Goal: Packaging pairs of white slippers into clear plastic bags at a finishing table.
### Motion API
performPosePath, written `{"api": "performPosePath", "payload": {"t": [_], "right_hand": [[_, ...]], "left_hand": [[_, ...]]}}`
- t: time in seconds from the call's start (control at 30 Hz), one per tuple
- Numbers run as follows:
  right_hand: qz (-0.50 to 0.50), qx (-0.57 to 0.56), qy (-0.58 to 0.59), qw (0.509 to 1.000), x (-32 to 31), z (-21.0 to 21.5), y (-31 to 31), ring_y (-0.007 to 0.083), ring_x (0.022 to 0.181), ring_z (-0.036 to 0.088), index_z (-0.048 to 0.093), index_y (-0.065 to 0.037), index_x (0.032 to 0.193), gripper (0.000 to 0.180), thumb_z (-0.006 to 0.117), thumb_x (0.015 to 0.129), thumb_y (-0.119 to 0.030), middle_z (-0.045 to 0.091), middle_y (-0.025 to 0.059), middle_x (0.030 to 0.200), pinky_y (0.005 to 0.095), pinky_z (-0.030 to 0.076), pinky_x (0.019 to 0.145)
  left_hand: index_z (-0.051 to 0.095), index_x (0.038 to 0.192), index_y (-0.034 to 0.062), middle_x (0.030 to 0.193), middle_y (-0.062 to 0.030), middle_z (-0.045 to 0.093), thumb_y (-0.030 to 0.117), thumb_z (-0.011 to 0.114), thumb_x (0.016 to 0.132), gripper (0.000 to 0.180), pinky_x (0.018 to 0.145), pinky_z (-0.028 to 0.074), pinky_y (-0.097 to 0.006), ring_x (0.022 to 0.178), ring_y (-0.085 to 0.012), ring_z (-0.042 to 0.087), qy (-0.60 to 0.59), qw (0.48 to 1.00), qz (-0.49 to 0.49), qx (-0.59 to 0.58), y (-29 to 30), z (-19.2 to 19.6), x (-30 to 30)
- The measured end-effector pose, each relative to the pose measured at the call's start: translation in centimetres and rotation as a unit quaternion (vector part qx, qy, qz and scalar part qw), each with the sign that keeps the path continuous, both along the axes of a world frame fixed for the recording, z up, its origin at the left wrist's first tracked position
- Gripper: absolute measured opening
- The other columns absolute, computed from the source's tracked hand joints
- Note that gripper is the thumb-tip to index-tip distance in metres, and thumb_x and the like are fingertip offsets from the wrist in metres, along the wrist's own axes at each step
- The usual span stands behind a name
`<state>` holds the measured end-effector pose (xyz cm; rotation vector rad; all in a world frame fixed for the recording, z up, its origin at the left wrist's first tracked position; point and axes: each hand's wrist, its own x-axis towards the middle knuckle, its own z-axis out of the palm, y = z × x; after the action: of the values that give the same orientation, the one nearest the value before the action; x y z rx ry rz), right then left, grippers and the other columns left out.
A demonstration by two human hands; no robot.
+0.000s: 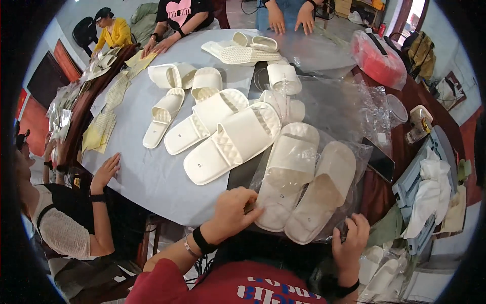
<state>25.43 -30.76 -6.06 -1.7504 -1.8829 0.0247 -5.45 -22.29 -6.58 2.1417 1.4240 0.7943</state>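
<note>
1. Co-worker's hand (105, 172), far left: flat on the edge of the grey table (147, 177), palm down, a dark band at the wrist.
2. Yellow-green mesh sheets (101, 129), left rim of the table: several, overlapping, lying flat.
3. Loose cream slippers (202, 119), centre-left of the table: a scattered group, open-toed with a broad quilted strap; the largest slipper (230, 144) lies on a slant, heel toward the near edge.
4. Left hand (234, 209), near edge of the table: black band and thin bracelet at the wrist. Fingers curled down onto the near-left corner of the clear plastic bag (354, 152), the fingertips pressing or pinching the film beside the heel of the bagged slipper; whether film is truly caught between the fingers cannot be told.
5. Bagged pair of slippers (304, 187), directly ahead of the person at the near edge: two cream slippers side by side inside the clear bag, toes pointing away, the right one turned sole up.
6. Right hand (350, 238), just off the near-right corner of the bag: fingers bent and closed on the bag's edge below the right slipper's heel.
7. Dark phone (379, 159), right of the bagged pair: flat on the table, near the bag's edge.
8. Red packet in clear wrap (377, 58), far right of the table.
9. Two further people's hands (291, 20), far side: resting on the table.
</note>
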Motion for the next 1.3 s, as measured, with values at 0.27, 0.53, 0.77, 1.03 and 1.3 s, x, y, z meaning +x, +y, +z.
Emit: {"api": "performPosePath", "payload": {"t": [0.27, 0.53, 0.77, 1.03, 1.3], "right_hand": [[0.249, -0.018, -0.042, 0.967, -5.6, 1.2, 0.0, 0.0418, 0.123, 0.046, 0.057, -0.013, 0.119, 0.054, 0.080, 0.071, -0.023, 0.049, 0.0184, 0.132, 0.0608, 0.036, 0.098], [0.181, -0.018, -0.098, 0.978, -5.8, -2.1, 1.6, 0.0399, 0.127, 0.044, 0.057, -0.015, 0.123, 0.069, 0.084, 0.062, -0.030, 0.047, 0.0159, 0.137, 0.0646, 0.033, 0.098], [0.158, -0.002, -0.093, 0.983, -5.3, -1.2, 1.6, 0.0414, 0.119, 0.047, 0.058, -0.009, 0.116, 0.068, 0.084, 0.061, -0.040, 0.052, 0.0168, 0.124, 0.0593, 0.035, 0.098], [0.165, 0.053, -0.076, 0.982, -4.9, -1.5, 1.3, 0.0453, 0.115, 0.048, 0.057, -0.006, 0.119, 0.061, 0.080, 0.066, -0.026, 0.052, 0.0210, 0.122, 0.0575, 0.042, 0.096], [0.095, 0.141, -0.061, 0.984, -5.7, -0.6, 0.3, 0.0427, 0.103, 0.057, 0.066, -0.009, 0.105, 0.037, 0.071, 0.069, -0.016, 0.056, 0.0208, 0.114, 0.0522, 0.050, 0.085]], "left_hand": [[0.052, 0.124, -0.0007, 0.106, -0.0205, 0.064, 0.025, 0.080, 0.074, 0.063, 0.074, 0.053, -0.037, 0.082, -0.0298, 0.065, -0.009, 0.996, 0.058, 0.067, 0.1, 0.2, 0.1], [0.031, 0.143, -0.0064, 0.110, -0.0199, 0.066, 0.029, 0.078, 0.078, 0.087, 0.067, 0.053, -0.033, 0.073, -0.0223, 0.066, -0.163, 0.945, 0.063, -0.278, 0.1, 2.2, 0.3], [0.031, 0.143, -0.0098, 0.100, -0.0136, 0.066, 0.029, 0.078, 0.082, 0.086, 0.069, 0.052, -0.026, 0.080, -0.0139, 0.063, -0.231, 0.902, -0.001, -0.364, 0.9, 0.3, 0.4], [0.046, 0.134, -0.0049, 0.116, -0.0078, 0.064, 0.019, 0.066, 0.093, 0.052, 0.088, 0.050, -0.028, 0.100, -0.0136, 0.063, -0.436, 0.729, -0.116, -0.515, 0.2, 1.5, 2.2], [0.048, 0.133, -0.0020, 0.124, -0.0087, 0.062, 0.014, 0.060, 0.095, 0.043, 0.096, 0.048, -0.032, 0.108, -0.0172, 0.061, -0.463, 0.708, -0.164, -0.507, -1.2, 1.4, 3.8]]}}
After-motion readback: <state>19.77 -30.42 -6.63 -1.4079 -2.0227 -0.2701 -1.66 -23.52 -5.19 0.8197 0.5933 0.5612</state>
